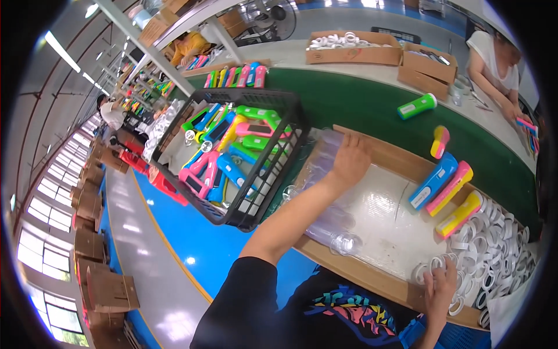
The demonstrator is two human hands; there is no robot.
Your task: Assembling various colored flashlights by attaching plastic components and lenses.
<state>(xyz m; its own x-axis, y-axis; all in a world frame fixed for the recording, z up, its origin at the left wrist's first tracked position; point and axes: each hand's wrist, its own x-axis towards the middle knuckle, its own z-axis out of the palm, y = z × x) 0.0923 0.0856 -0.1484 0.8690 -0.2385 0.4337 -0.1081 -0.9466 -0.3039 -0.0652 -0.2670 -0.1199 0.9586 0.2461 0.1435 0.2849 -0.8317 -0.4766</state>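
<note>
My left hand (351, 158) reaches across to the far left part of a shallow cardboard tray (401, 166). Its fingers are bent down beside clear plastic tubes (332, 218) lined up at that end; what they close on is hidden. On the right, my right hand (440, 285) has its fingers curled at the near edge of a heap of white rings (482, 250), closed on a white ring (419, 273). Between the hands and beyond lie a blue flashlight (433, 181), a pink-and-yellow flashlight (450, 189) and a yellow-and-pink flashlight (459, 215).
A black plastic crate (232, 216) full of colourful flashlights stands left of the tray. On the green bench (360, 96) lie a green flashlight (417, 107) and a small yellow-and-pink piece (440, 142). Behind are cardboard boxes (354, 55); a co-worker (494, 64) sits at far right.
</note>
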